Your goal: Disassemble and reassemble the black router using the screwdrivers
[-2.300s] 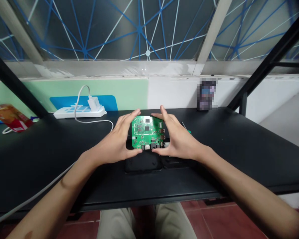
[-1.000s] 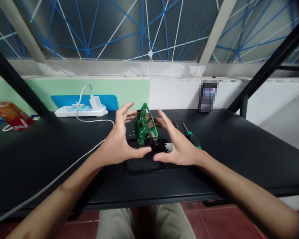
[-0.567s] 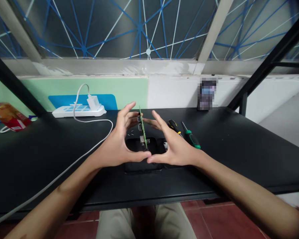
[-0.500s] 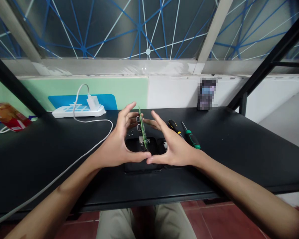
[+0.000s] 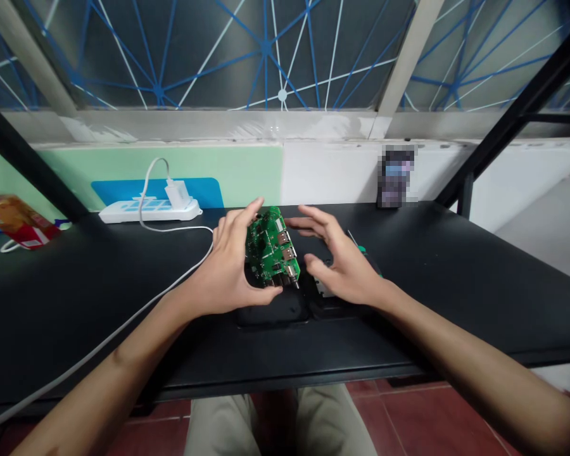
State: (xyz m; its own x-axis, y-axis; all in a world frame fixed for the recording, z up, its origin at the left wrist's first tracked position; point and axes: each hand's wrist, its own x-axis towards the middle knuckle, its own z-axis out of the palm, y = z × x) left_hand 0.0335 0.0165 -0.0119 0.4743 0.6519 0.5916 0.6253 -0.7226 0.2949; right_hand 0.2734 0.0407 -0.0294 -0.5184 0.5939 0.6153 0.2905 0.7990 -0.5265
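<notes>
A green circuit board (image 5: 269, 248) with several metal ports along its right edge is held up, tilted, by my left hand (image 5: 225, 269). The thumb grips its lower edge and the fingers are at its far left side. To the right of the board, my right hand (image 5: 339, 263) is apart from it, fingers spread and thumb out, holding nothing. Below the board lies a black plastic case half (image 5: 270, 315) on the table. Another dark case part (image 5: 319, 310), with a metal piece in it, is partly hidden under my right hand.
A green-handled screwdriver (image 5: 362, 249) lies behind my right hand, mostly covered. A white power strip (image 5: 149, 212) with a plugged-in charger and a long white cable (image 5: 123, 329) occupies the left. A bottle (image 5: 21, 218) lies far left; a pixelated phone-like object (image 5: 394, 177) leans at the wall.
The circuit board has turned from edge-on to showing its broad face and ports. My right hand has let go of it and moved right, now covering most of the screwdrivers.
</notes>
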